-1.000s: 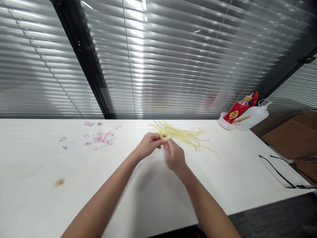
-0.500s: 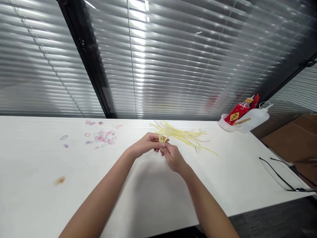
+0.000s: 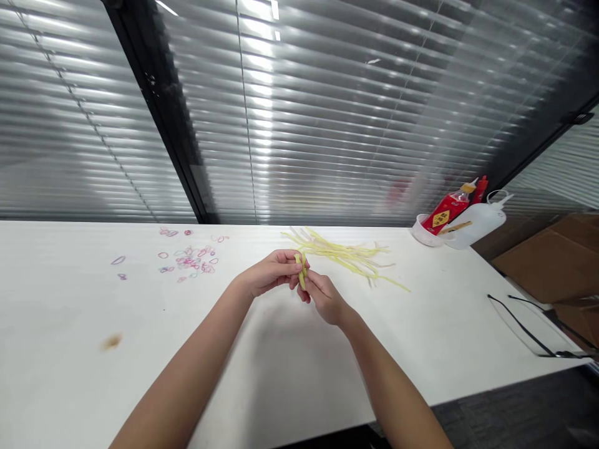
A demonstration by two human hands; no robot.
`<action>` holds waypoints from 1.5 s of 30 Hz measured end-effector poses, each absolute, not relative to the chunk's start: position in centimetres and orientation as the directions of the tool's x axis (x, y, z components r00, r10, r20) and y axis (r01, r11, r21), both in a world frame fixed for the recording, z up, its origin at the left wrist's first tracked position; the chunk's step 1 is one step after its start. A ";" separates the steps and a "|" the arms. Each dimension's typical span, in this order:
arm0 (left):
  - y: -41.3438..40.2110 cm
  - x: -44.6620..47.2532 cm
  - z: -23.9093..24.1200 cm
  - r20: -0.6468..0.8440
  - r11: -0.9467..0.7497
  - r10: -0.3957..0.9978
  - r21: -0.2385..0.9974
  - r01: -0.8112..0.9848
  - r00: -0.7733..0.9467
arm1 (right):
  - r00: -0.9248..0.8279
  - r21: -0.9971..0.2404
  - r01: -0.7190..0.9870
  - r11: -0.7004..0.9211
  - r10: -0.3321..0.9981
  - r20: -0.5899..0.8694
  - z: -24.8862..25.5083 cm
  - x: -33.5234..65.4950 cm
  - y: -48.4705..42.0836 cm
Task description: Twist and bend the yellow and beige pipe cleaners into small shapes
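Between my two hands is a folded yellow pipe cleaner, bent into a small, tight shape. My left hand pinches its upper part between thumb and fingers. Its lower part is gripped by the closed fingertips of my right hand, close beside the left. The fingers hide some of the bends. Just beyond my hands lies a loose pile of yellow and pale pipe cleaners on the white table.
Small coloured rubber bands lie scattered on the left. At the back right stand a red bottle, a white squeeze bottle and a round white container. Black-framed glasses rest near the right edge, beside cardboard boxes.
The loops of the held pipe cleaner, which stood spread apart, are now pressed closer together. Both hands have shifted slightly, and the right fingers have moved lower on it.
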State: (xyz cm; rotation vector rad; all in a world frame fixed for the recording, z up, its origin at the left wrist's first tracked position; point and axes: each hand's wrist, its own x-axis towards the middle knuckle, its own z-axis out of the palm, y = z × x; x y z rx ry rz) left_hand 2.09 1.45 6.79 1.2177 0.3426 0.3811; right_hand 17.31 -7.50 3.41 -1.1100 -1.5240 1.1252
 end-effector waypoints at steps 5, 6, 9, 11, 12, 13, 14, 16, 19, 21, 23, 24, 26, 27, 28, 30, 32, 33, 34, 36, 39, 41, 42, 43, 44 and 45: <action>1.4 2.1 6.8 -0.049 0.298 0.525 0.946 -0.129 0.850 | -0.154 -0.970 0.161 0.181 0.976 0.157 3.3 17.1 -7.5; 1.4 2.2 6.9 -0.045 0.300 0.527 0.944 -0.135 0.849 | -0.155 -0.968 0.173 0.185 0.975 0.159 3.3 17.1 -7.5; 1.3 2.3 7.2 -0.034 0.282 0.531 0.949 -0.139 0.847 | -0.108 -0.944 0.242 0.224 0.973 0.203 3.1 17.0 -7.3; 1.2 2.4 7.5 -0.022 0.236 0.556 0.963 -0.133 0.831 | -0.030 -0.918 0.306 0.252 0.966 0.255 2.8 16.9 -7.2; 1.2 2.4 7.6 -0.018 0.208 0.579 0.970 -0.127 0.815 | 0.014 -0.903 0.338 0.265 0.958 0.287 2.7 16.9 -7.2; 1.2 2.4 7.7 -0.018 0.183 0.606 0.976 -0.117 0.796 | 0.052 -0.886 0.370 0.281 0.945 0.322 2.6 16.8 -7.1; 1.2 2.4 7.8 -0.020 0.163 0.629 0.981 -0.107 0.777 | 0.079 -0.864 0.403 0.301 0.929 0.361 2.6 16.8 -7.1; 1.1 2.4 7.9 -0.029 0.144 0.653 0.986 -0.086 0.757 | 0.094 -0.810 0.469 0.351 0.893 0.440 2.5 16.8 -7.0; 1.0 2.4 8.0 -0.027 0.129 0.650 0.989 -0.075 0.759 | 0.072 -0.748 0.528 0.403 0.856 0.512 2.6 16.9 -6.9; 1.0 2.4 8.1 -0.024 0.118 0.645 0.991 -0.068 0.764 | 0.071 -0.744 0.524 0.416 0.848 0.525 2.6 16.9 -6.9; 1.0 2.3 8.3 -0.021 0.108 0.636 0.992 -0.062 0.772 | 0.071 -0.753 0.504 0.423 0.849 0.524 2.7 16.9 -6.9; 0.9 2.2 8.3 -0.019 0.104 0.630 0.993 -0.059 0.776 | 0.071 -0.759 0.493 0.425 0.850 0.522 2.7 16.9 -6.9; 0.9 2.2 8.5 -0.019 0.098 0.618 0.994 -0.053 0.786 | 0.078 -0.774 0.475 0.419 0.856 0.511 2.8 16.8 -6.9; 0.9 2.1 8.5 -0.019 0.096 0.614 0.994 -0.051 0.789 | 0.084 -0.784 0.464 0.413 0.860 0.503 2.9 16.8 -7.0; 0.8 2.1 8.6 -0.018 0.095 0.611 0.994 -0.051 0.791 | 0.093 -0.793 0.455 0.406 0.864 0.496 3.0 16.8 -7.0; 0.8 2.1 8.7 -0.017 0.094 0.609 0.994 -0.052 0.793 | 0.108 -0.807 0.438 0.397 0.868 0.485 3.2 16.7 -7.1; 0.8 2.1 8.7 -0.014 0.090 0.609 0.995 -0.051 0.793 | 0.115 -0.816 0.425 0.392 0.871 0.478 3.3 16.6 -7.1; 0.8 2.1 8.7 -0.014 0.087 0.610 0.995 -0.050 0.792 | 0.118 -0.820 0.419 0.389 0.873 0.474 3.4 16.6 -7.2; 0.8 2.1 8.6 -0.012 0.083 0.609 0.995 -0.048 0.793 | 0.121 -0.826 0.412 0.384 0.876 0.467 3.4 16.5 -7.2; 0.8 2.1 8.7 -0.006 0.073 0.604 0.996 -0.048 0.797 | 0.128 -0.848 0.387 0.363 0.889 0.440 3.3 16.5 -7.2; 0.8 2.1 8.7 -0.002 0.043 0.614 0.999 -0.031 0.790 | 0.142 -0.905 0.304 0.299 0.925 0.354 3.1 16.6 -7.2; 0.7 2.2 8.8 -0.001 0.023 0.633 1.000 -0.017 0.775 | 0.148 -0.942 0.231 0.243 0.948 0.281 3.1 16.6 -7.2; 0.7 2.2 8.8 -0.001 0.020 0.637 1.000 -0.015 0.771 | 0.144 -0.956 0.194 0.219 0.958 0.248 3.1 16.7 -7.1; 0.7 2.2 8.8 -0.002 0.024 0.637 1.000 -0.018 0.771 | 0.136 -0.968 0.155 0.198 0.966 0.220 3.2 16.7 -7.1; 0.7 2.3 8.8 -0.002 0.033 0.634 0.999 -0.025 0.774 | 0.122 -0.977 0.112 0.181 0.973 0.195 3.3 16.8 -7.1; 0.7 2.3 8.8 -0.003 0.047 0.630 0.998 -0.034 0.777 | 0.104 -0.984 0.063 0.164 0.980 0.170 3.4 16.8 -7.1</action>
